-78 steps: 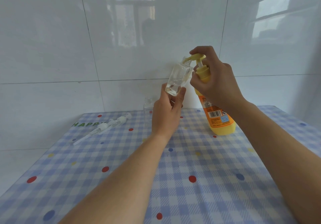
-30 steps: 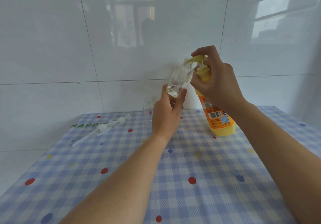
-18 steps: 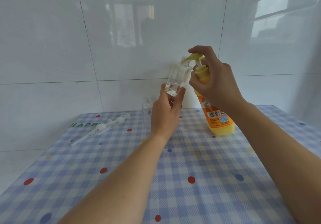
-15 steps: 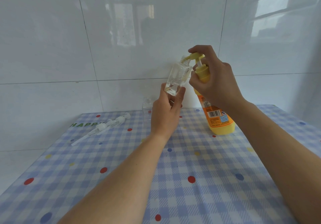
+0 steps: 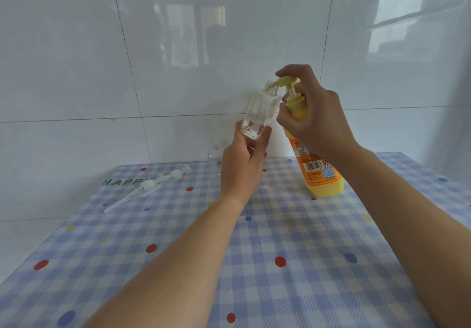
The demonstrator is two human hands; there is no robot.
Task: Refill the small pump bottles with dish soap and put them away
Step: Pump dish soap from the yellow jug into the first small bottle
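Compared with one second ago, the yellow pump head (image 5: pixel 286 81) is sitting slightly higher on its stem. Both hands and both bottles are otherwise holding nearly the same positions.

The right grip (image 5: pixel 318 121) is wrapping the neck of the dish soap bottle (image 5: pixel 321 175), with its fingers curling round the yellow collar and the index finger lying across the top of the pump head. The dish soap bottle is standing on the checked surface (image 5: pixel 280 246), close to the tiled wall (image 5: pixel 178 47), with its top leaning slightly left.

The left grip (image 5: pixel 242 167) is holding the small clear bottle (image 5: pixel 260 111) by its base, pinching the lower corners. It is keeping the bottle raised off the surface just left of the dish soap bottle's neck. The small clear bottle is tilting its open threaded neck toward the pump, and the nozzle tip is sitting at that opening. A shallow layer of clear liquid is lying in its bottom.

A second small bottle (image 5: pixel 213 155), uncapped, is standing on the surface left of the dish soap bottle, partly hidden behind the left grip. Two white pump tops (image 5: pixel 155 183) with long tubes are lying farther left of the dish soap bottle, side by side. Whether they are touching cannot be told.
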